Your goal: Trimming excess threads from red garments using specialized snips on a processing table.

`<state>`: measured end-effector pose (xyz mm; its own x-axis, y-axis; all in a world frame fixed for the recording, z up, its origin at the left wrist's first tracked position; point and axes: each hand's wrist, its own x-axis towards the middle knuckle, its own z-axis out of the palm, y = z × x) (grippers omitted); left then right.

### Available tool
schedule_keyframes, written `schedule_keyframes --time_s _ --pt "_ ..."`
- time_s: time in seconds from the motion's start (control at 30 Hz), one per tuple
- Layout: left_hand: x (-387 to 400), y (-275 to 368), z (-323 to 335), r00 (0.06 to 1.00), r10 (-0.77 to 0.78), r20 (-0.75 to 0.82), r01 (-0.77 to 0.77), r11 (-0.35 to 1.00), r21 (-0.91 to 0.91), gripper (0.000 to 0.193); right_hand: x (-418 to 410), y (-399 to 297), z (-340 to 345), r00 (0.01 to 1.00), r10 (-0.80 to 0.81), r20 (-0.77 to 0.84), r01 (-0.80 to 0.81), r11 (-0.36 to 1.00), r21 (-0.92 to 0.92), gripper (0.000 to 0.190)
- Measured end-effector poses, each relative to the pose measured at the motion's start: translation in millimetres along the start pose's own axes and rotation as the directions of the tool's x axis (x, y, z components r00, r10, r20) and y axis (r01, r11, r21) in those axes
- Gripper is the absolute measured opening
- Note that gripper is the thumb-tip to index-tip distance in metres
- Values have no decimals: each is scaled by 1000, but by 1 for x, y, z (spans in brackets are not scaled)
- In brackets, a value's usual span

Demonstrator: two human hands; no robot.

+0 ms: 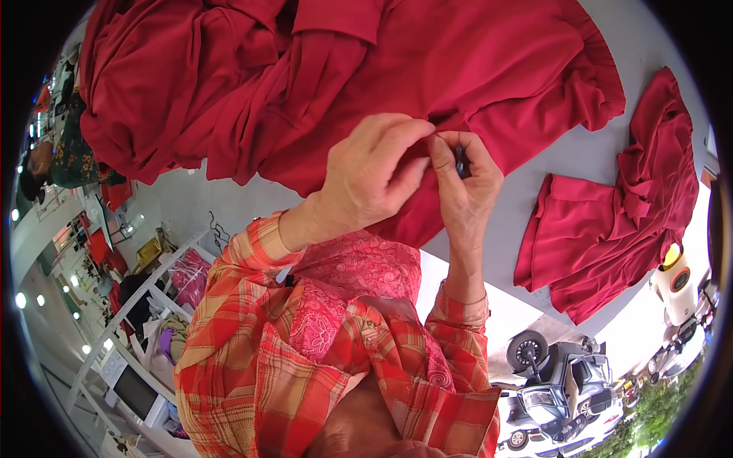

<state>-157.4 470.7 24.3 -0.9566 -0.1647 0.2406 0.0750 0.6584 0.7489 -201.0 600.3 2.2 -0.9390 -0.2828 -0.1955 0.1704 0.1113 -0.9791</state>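
A large dark-red garment [504,63] lies bunched and folded in front of me. My left hand [366,166] comes in from the left, thumb and fingers pinching at a small fold of its cloth. Close against those fingertips, my right hand [472,177] pinches the same spot between thumb and forefinger. Tucked in the curl of my right fingers is a small dark tool [460,161], mostly hidden, so its exact kind is unclear. The gathered fold where the fingertips meet is partly covered by them. Part of the garment hangs down below my hands, over the table's near edge.
A second red garment piece [607,235] lies on the grey table [515,200] to the right. At lower left stands a white rack [123,312] with bagged and folded cloth. Another person [74,140] is at far left. Parked vehicles [555,389] show outside, lower right.
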Motion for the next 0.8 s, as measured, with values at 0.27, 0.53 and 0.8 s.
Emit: schedule_keyframes --time_s 0.27,0.53,0.8 --pt "-9 -14 4 998 53 -15 -52 998 22 31 -6 -16 14 900 -412 142 434 814 -387 22" --pt "-11 -21 -19 979 -202 -28 201 979 -35 9 -16 -11 17 985 -93 145 97 995 -23 11" --pt "-10 -20 -28 843 -518 146 537 788 -302 15 -12 -6 -1 834 221 506 -352 919 179 47"
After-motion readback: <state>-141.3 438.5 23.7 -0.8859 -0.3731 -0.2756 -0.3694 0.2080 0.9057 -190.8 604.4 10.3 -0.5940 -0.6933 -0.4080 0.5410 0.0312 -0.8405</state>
